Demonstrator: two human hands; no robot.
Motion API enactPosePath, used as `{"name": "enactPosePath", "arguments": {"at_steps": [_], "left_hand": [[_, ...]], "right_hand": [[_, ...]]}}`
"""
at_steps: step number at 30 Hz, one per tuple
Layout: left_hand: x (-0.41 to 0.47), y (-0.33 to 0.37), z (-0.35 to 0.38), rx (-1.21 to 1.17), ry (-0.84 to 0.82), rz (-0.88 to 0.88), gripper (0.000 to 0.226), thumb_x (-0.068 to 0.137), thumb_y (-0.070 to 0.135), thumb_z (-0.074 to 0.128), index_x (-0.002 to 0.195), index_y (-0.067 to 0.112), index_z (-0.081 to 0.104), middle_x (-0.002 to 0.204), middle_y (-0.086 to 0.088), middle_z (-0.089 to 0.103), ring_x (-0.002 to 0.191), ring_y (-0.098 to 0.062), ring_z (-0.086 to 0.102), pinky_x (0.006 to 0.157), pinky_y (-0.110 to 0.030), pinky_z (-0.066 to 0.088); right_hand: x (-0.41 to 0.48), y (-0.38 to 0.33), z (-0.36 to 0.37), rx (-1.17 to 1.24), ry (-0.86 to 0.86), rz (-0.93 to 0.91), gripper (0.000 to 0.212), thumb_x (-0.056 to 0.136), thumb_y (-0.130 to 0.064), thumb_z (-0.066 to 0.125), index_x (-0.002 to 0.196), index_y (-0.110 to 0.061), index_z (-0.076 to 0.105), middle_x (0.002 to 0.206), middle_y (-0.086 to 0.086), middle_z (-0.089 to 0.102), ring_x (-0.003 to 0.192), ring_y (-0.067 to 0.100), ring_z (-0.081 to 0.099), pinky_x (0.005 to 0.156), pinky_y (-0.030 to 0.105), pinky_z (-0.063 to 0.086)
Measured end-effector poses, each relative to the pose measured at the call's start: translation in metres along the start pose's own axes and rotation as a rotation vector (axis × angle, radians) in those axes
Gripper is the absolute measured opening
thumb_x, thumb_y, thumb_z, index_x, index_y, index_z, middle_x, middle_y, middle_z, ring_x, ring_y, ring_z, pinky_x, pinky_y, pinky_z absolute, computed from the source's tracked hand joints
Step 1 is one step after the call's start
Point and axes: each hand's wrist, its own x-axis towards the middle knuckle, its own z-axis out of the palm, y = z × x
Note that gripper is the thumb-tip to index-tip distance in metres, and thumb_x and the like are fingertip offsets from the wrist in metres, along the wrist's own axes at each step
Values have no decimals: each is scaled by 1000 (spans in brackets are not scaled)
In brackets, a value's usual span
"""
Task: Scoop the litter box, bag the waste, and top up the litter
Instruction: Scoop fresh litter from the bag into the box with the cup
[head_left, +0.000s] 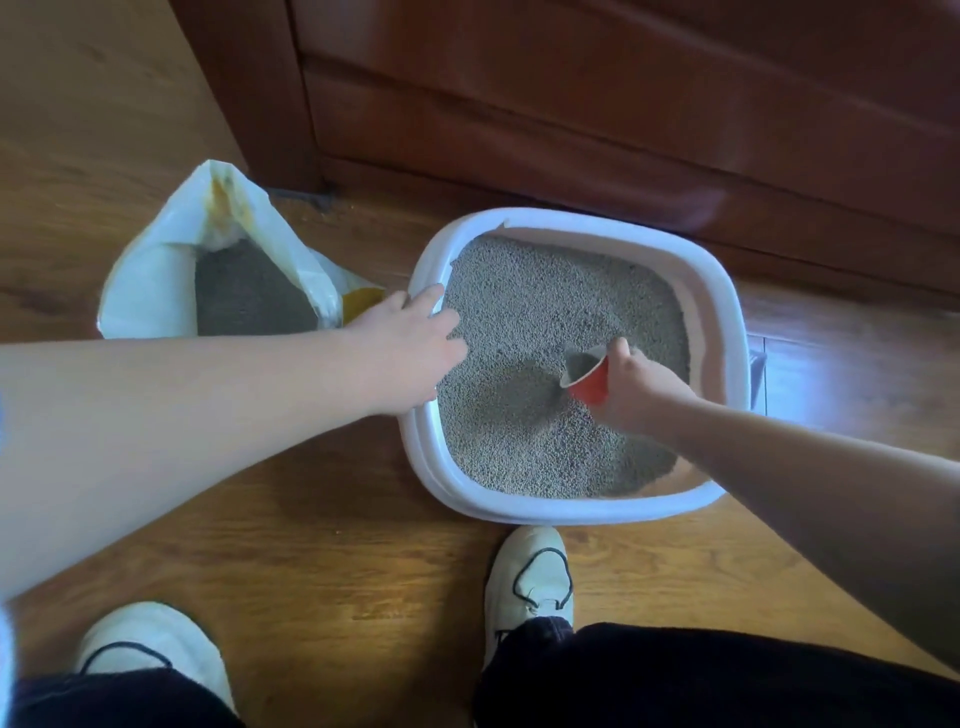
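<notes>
Red and smooth-walled, the small cup (589, 382) lay tipped in the right hand (639, 389), whose fingers curled round its base. Its mouth faced left and down, and grey grains ran from it onto a darker patch near the middle of the litter (545, 291). The left hand (415, 338) held nothing; it rested with relaxed fingers on the left rim of the litter box (571, 512), fingertips reaching over the grains. The box was a rounded square of glossy white plastic, filled with coarse, pebbly, pale grey litter. Just to its left stood the open litter bag (150, 280), soft crinkled white film with yellow print, its mouth gaping over finer-looking, darker grains. Everything sat on a varnished wooden floor (337, 545), with a dark wooden cabinet (571, 93) on the far side and white laced shoes (530, 577) on the near side. The top-up seemed to be under way. Emptying the cup too fast could have raised dust or bounced grains over the rim onto the floor. The slack bag could have slumped and spilled when the cup went back in. Leaning hard on the rim might have tilted or slid the light box.
</notes>
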Motion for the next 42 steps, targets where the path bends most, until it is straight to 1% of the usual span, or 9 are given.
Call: {"name": "enactPosePath", "arguments": {"at_steps": [5, 8, 15, 18, 22, 27, 32, 38, 42], "left_hand": [[-1, -1, 4, 16, 20, 16, 44, 92, 38, 58, 131, 21, 48, 146, -8, 38, 147, -37, 15, 108, -50, 36], [-2, -2, 6, 3, 29, 20, 40, 91, 29, 57, 129, 21, 49, 145, -8, 40, 147, -37, 15, 107, -49, 37], [3, -3, 5, -1, 72, 22, 36, 92, 27, 56, 128, 21, 49, 140, -6, 44, 145, -33, 22, 107, -47, 37], [2, -4, 6, 5, 94, 26, 36, 92, 27, 55, 127, 22, 50, 140, -5, 46, 145, -32, 24, 107, -46, 37], [2, -7, 7, 13, 99, 23, 38, 91, 28, 55, 129, 23, 49, 140, -3, 46, 143, -31, 25, 107, -46, 37], [-2, -12, 5, 1, 164, 6, 36, 88, 25, 56, 123, 23, 46, 127, -1, 51, 132, -27, 37, 99, -41, 41], [-11, -16, 11, -41, 197, 1, 41, 86, 23, 56, 125, 23, 44, 125, 1, 52, 128, -25, 41, 102, -41, 40], [-21, -22, 5, -68, 290, -30, 38, 89, 23, 49, 127, 23, 43, 125, 0, 52, 127, -25, 43, 99, -41, 41], [-43, -41, 0, -104, 342, -137, 34, 90, 23, 46, 124, 21, 46, 125, -1, 54, 124, -26, 45, 98, -42, 42]], "right_hand": [[14, 12, -12, 59, 60, 76, 57, 82, -38, 70, 119, -11, 36, 99, 7, 57, 74, 25, 60, 59, 33, 46], [21, 21, -23, 116, 96, 204, 54, 85, -40, 67, 122, -13, 38, 105, 10, 60, 82, 28, 61, 70, 35, 48], [-2, -10, 0, 101, -450, -84, 62, 81, -39, 77, 122, -22, 35, 96, -6, 64, 84, 9, 64, 60, 22, 51], [2, -1, -3, 78, -353, 8, 54, 86, -37, 73, 121, -16, 37, 94, -1, 66, 80, 12, 68, 61, 27, 58], [20, 16, -11, 45, 78, 116, 59, 82, -48, 63, 119, -7, 42, 94, 8, 63, 73, 23, 65, 59, 32, 49], [15, 4, -12, -24, -491, 25, 57, 82, -42, 78, 121, -20, 43, 103, -2, 66, 90, 14, 66, 73, 27, 56], [14, -5, -32, -196, -235, 132, 50, 84, -42, 66, 120, -9, 52, 88, -1, 65, 78, 18, 64, 66, 31, 53], [12, -41, -63, -250, -512, 77, 21, 90, -29, 62, 99, -12, 70, 86, -5, 71, 75, 10, 66, 65, 18, 52], [6, -75, -106, -371, -361, -53, 35, 90, -30, 60, 117, -9, 65, 97, -1, 74, 81, 11, 67, 53, 10, 44]]}}
